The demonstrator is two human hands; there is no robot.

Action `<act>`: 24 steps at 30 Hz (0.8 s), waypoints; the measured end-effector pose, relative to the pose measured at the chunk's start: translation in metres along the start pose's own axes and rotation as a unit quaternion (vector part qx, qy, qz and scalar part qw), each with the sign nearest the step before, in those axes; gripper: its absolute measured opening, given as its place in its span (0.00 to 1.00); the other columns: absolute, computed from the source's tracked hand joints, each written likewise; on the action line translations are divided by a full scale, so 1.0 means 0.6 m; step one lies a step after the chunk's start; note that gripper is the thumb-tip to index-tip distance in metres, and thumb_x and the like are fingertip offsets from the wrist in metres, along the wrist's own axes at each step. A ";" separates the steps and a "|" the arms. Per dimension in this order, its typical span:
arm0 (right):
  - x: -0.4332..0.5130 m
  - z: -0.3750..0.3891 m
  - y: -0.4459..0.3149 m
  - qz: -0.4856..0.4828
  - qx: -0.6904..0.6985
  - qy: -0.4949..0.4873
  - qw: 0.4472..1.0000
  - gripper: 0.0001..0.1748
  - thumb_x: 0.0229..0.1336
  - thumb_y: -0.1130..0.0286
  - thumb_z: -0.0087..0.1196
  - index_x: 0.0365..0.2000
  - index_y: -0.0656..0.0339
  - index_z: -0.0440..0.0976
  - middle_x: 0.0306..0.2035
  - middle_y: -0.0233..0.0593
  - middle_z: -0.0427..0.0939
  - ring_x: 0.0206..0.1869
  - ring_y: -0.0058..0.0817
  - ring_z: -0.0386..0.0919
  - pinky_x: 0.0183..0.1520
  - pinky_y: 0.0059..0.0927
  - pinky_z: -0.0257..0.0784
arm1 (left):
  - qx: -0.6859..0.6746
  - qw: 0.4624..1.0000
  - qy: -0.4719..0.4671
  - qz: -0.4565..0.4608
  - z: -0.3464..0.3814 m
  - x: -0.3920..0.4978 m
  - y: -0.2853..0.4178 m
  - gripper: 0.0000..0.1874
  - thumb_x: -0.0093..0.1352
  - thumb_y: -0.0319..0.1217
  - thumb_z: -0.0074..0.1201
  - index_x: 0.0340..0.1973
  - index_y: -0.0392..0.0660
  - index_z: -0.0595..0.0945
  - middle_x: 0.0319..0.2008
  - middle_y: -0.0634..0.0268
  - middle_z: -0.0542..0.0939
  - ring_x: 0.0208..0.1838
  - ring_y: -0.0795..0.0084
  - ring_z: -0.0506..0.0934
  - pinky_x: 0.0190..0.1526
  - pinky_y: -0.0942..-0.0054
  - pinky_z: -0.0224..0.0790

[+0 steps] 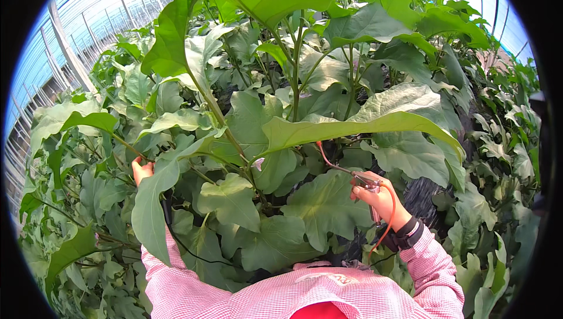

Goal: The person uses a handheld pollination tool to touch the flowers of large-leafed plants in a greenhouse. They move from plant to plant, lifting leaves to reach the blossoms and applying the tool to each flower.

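Observation:
My right hand (378, 200) is closed round the handle of a slim metal spray wand (358, 174), whose red curved tip points up under a broad leaf. An orange-red hose (391, 213) runs from the handle down past my wrist, which wears a black strap. At the left, my left hand (141, 170) is at a leaf stalk (127, 145); leaves partly cover it, and its grip is unclear. Between the hands stands a leafy plant that looks like eggplant, with a pale purple flower (258, 163).
Large leaves (369, 132) arch between and above my hands. Dense plants surround me on both sides. Dark plastic sheeting (420, 198) shows at the right. Greenhouse posts (70, 48) rise at the upper left. A black cable (193, 255) crosses near my left sleeve.

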State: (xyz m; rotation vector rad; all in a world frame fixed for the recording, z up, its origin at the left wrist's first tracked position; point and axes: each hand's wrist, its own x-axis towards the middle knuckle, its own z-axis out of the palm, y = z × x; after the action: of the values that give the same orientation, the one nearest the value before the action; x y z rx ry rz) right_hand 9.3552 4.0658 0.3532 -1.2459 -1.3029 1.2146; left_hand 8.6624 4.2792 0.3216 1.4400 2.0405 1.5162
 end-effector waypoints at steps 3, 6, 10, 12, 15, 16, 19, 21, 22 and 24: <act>0.015 -0.014 0.013 0.011 0.020 0.002 1.000 0.17 0.59 0.68 0.62 0.45 0.66 0.75 0.33 0.32 0.79 0.35 0.16 0.76 0.40 0.22 0.71 | -0.075 0.995 0.007 -0.060 -0.018 -0.077 0.004 0.25 0.74 0.22 0.43 0.66 0.43 0.61 0.35 0.53 0.84 0.22 0.74 0.79 0.23 0.78 0.71; 0.034 -0.028 0.016 0.022 0.021 -0.003 1.000 0.16 0.59 0.67 0.62 0.44 0.66 0.75 0.32 0.32 0.79 0.35 0.16 0.75 0.40 0.22 0.71 | -0.117 0.988 -0.054 -0.087 -0.031 -0.188 0.059 0.20 0.74 0.24 0.41 0.62 0.43 0.66 0.36 0.55 0.85 0.24 0.75 0.79 0.26 0.79 0.71; 0.066 -0.049 0.017 0.011 0.038 -0.036 0.999 0.15 0.63 0.68 0.57 0.45 0.68 0.73 0.32 0.36 0.79 0.37 0.22 0.76 0.44 0.27 0.72 | -0.007 0.976 -0.182 -0.118 -0.036 -0.322 0.175 0.16 0.74 0.22 0.41 0.57 0.41 0.70 0.36 0.57 0.85 0.25 0.76 0.79 0.29 0.79 0.71; 0.083 -0.065 0.032 -0.006 0.041 -0.055 0.998 0.15 0.65 0.68 0.55 0.46 0.68 0.73 0.33 0.38 0.80 0.38 0.24 0.77 0.47 0.29 0.73 | 0.017 0.965 -0.231 -0.127 -0.027 -0.375 0.236 0.15 0.74 0.22 0.42 0.56 0.40 0.71 0.36 0.57 0.85 0.25 0.77 0.78 0.29 0.80 0.71; 0.109 -0.108 0.088 0.037 0.145 -0.090 0.985 0.18 0.68 0.63 0.55 0.49 0.68 0.74 0.38 0.36 0.81 0.41 0.23 0.77 0.48 0.27 0.72 | 0.043 0.945 -0.282 -0.158 0.003 -0.444 0.318 0.13 0.74 0.21 0.46 0.53 0.37 0.72 0.31 0.57 0.86 0.20 0.80 0.73 0.24 0.81 0.65; 0.114 -0.127 0.102 -0.007 0.127 -0.105 0.986 0.20 0.69 0.63 0.53 0.54 0.66 0.73 0.44 0.38 0.82 0.45 0.26 0.78 0.52 0.29 0.73 | 0.012 0.937 -0.310 -0.163 0.017 -0.466 0.342 0.13 0.74 0.23 0.47 0.53 0.37 0.73 0.30 0.58 0.86 0.20 0.81 0.72 0.24 0.82 0.64; 0.133 -0.185 0.095 -0.031 0.272 -0.146 0.951 0.19 0.69 0.68 0.51 0.57 0.65 0.72 0.49 0.37 0.79 0.48 0.23 0.76 0.50 0.26 0.73 | -0.012 0.907 -0.385 -0.171 0.076 -0.528 0.402 0.14 0.74 0.27 0.50 0.53 0.36 0.74 0.26 0.57 0.86 0.18 0.84 0.70 0.22 0.83 0.61; 0.150 -0.224 0.063 -0.143 0.084 -0.071 0.984 0.16 0.66 0.68 0.55 0.49 0.66 0.74 0.37 0.30 0.77 0.38 0.16 0.70 0.42 0.21 0.69 | 0.009 0.893 -0.413 -0.180 0.132 -0.563 0.435 0.15 0.74 0.28 0.51 0.56 0.38 0.74 0.30 0.58 0.86 0.20 0.86 0.71 0.24 0.83 0.62; 0.157 -0.244 0.050 -0.090 0.078 -0.047 0.992 0.15 0.64 0.67 0.57 0.47 0.67 0.75 0.34 0.29 0.75 0.35 0.15 0.68 0.40 0.21 0.67 | -0.093 0.878 -0.421 -0.210 0.168 -0.570 0.452 0.18 0.70 0.29 0.59 0.53 0.38 0.77 0.39 0.54 0.86 0.33 0.66 0.82 0.35 0.69 0.77; 0.172 -0.290 0.038 -0.016 0.093 -0.021 0.995 0.16 0.60 0.65 0.61 0.42 0.66 0.75 0.29 0.27 0.73 0.31 0.14 0.66 0.36 0.21 0.66 | 0.098 0.909 -0.405 -0.025 0.232 -0.599 0.489 0.23 0.70 0.31 0.60 0.59 0.40 0.75 0.52 0.55 0.82 0.50 0.61 0.80 0.52 0.65 0.75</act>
State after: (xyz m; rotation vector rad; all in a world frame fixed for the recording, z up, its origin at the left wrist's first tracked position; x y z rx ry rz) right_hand 9.5247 4.1780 0.3430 -1.0676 -1.2042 1.3146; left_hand 9.0986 4.0752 0.3746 1.6813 1.6848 0.5187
